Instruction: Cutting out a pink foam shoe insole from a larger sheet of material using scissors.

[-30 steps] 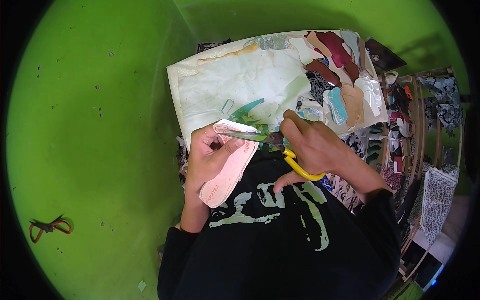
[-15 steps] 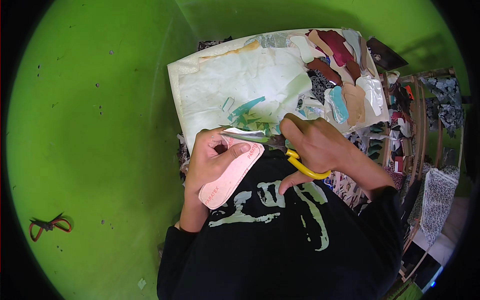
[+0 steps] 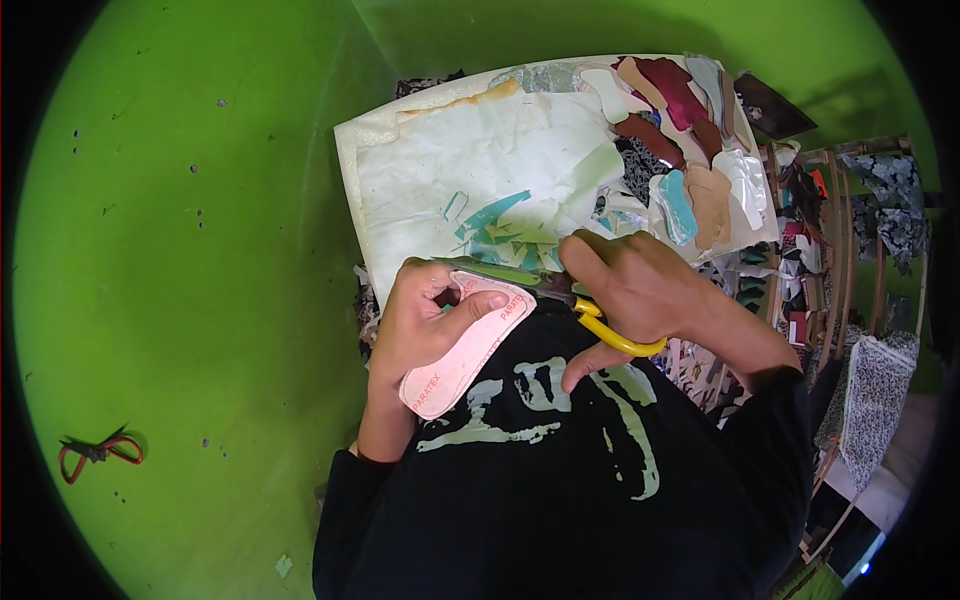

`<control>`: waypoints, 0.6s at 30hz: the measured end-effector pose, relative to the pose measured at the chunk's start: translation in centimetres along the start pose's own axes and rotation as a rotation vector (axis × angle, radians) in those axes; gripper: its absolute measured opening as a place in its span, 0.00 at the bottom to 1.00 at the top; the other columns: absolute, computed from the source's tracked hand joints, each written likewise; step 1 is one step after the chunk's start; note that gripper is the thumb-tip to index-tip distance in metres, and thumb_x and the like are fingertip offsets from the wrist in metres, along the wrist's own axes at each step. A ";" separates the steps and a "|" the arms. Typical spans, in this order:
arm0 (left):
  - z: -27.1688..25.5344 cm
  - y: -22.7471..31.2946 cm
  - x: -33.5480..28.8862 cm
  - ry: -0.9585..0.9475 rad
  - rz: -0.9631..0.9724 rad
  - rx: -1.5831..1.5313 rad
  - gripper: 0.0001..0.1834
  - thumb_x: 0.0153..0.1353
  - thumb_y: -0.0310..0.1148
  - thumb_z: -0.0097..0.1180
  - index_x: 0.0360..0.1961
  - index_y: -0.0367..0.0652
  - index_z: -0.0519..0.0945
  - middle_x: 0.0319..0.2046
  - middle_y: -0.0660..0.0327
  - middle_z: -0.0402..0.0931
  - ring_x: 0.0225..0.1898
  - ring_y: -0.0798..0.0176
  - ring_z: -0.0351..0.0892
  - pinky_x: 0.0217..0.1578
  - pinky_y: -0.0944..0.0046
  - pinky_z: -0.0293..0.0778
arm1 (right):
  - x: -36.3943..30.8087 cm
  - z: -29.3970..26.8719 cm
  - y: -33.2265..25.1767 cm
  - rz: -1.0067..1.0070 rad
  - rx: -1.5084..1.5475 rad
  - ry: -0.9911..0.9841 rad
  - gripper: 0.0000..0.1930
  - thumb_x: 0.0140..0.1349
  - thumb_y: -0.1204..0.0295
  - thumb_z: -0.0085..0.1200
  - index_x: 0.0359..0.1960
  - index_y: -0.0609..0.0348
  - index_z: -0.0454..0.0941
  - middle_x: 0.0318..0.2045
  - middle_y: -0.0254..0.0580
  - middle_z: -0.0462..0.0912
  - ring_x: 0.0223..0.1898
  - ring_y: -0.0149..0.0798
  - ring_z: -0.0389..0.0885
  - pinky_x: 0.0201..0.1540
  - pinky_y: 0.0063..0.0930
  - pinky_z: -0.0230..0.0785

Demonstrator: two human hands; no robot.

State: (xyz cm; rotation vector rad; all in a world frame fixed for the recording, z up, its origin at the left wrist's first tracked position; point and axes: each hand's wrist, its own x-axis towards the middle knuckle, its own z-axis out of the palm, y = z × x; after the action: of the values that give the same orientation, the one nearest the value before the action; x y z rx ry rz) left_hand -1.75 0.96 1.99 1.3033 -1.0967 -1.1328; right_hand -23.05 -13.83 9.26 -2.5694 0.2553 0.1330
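Since earlier, pink insole piece (image 3: 468, 345) rotated slightly in left hand (image 3: 420, 325), which grips it over the lap so right hand (image 3: 640, 290), closed on yellow-handled scissors (image 3: 590, 322), can trim its edge beside scrap-strewn white sheet (image 3: 480, 170).

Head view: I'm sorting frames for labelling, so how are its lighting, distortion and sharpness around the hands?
Head view: strong fisheye, with a black rim and the white sheet's edges bowed; even, bright light on the green floor, darker toward the top right; the left hand, pink insole piece, right hand and yellow-handled scissors look reasonably sharp; the cluttered right edge is squeezed and hard to read.
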 end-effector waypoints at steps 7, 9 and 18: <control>0.5 0.4 0.1 -0.039 0.115 0.009 0.08 0.57 0.23 0.65 0.38 0.31 0.85 0.31 0.56 0.86 0.30 0.71 0.81 0.33 0.70 0.75 | -0.1 0.0 0.3 -0.089 -0.049 0.083 0.48 0.37 0.31 0.65 0.40 0.66 0.62 0.36 0.52 0.73 0.31 0.58 0.80 0.28 0.42 0.74; 0.5 0.3 -0.2 0.019 0.198 -0.067 0.09 0.56 0.22 0.65 0.39 0.32 0.85 0.33 0.55 0.86 0.32 0.70 0.82 0.36 0.69 0.76 | -0.1 0.1 0.2 -0.087 -0.058 0.069 0.48 0.37 0.31 0.65 0.40 0.66 0.62 0.36 0.52 0.73 0.32 0.57 0.80 0.28 0.42 0.74; -0.6 1.3 0.4 -0.168 0.119 0.112 0.10 0.57 0.22 0.63 0.40 0.33 0.85 0.35 0.54 0.86 0.33 0.66 0.83 0.38 0.66 0.77 | 0.1 0.1 -0.3 -0.114 0.000 0.062 0.48 0.37 0.32 0.67 0.40 0.65 0.61 0.35 0.52 0.73 0.31 0.58 0.80 0.27 0.42 0.73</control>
State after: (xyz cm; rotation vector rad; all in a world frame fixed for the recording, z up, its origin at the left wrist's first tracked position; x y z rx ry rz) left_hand -1.08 0.60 3.31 1.2276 -1.3607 -1.1198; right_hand -22.92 -13.57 9.28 -2.5835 0.1308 0.0105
